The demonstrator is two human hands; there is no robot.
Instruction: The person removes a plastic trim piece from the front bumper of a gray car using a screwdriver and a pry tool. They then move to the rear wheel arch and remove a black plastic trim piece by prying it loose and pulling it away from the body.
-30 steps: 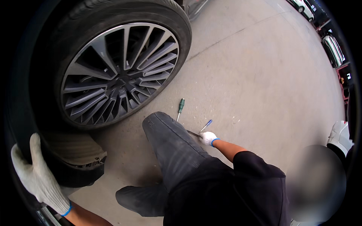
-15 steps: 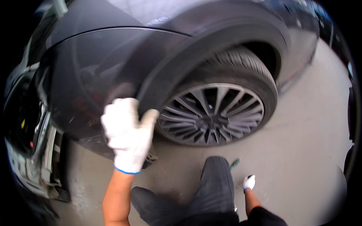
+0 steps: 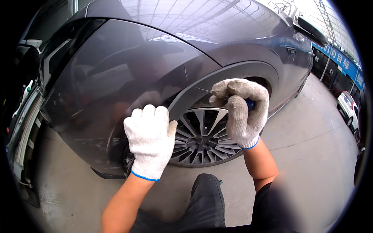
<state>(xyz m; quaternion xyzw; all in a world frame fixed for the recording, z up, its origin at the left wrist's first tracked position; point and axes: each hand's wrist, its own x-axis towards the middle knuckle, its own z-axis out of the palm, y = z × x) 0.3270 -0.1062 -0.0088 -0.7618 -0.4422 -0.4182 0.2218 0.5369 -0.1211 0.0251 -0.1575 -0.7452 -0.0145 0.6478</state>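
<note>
My gloved left hand [image 3: 150, 139] rests against the dark grey bumper [image 3: 112, 105], beside the wheel-arch trim [image 3: 202, 87]. Its fingers are bent around the bumper's edge and their tips are hidden; the thumb points toward the wheel [image 3: 202, 138]. In front of the arch, my gloved right hand [image 3: 244, 110] is closed on a thin tool with a dark blue handle [image 3: 250, 103]. The slim metal shaft [image 3: 204, 90] sticks out to the left past the fingers, toward the trim. Scratches mark the lower bumper, and a dark gap shows between bumper and trim.
My bent knee [image 3: 206, 190] is below the wheel, with a small green object [image 3: 221, 182] beside it. Car parts on a rack [image 3: 27, 132] stand at far left. A white car [image 3: 348, 110] is parked at far right, near a blue banner [image 3: 338, 58].
My right hand has risen from low at the right up to the wheel arch, bringing the tool. My left hand has shifted slightly right, its fingers now more bent. The view has tilted up.
</note>
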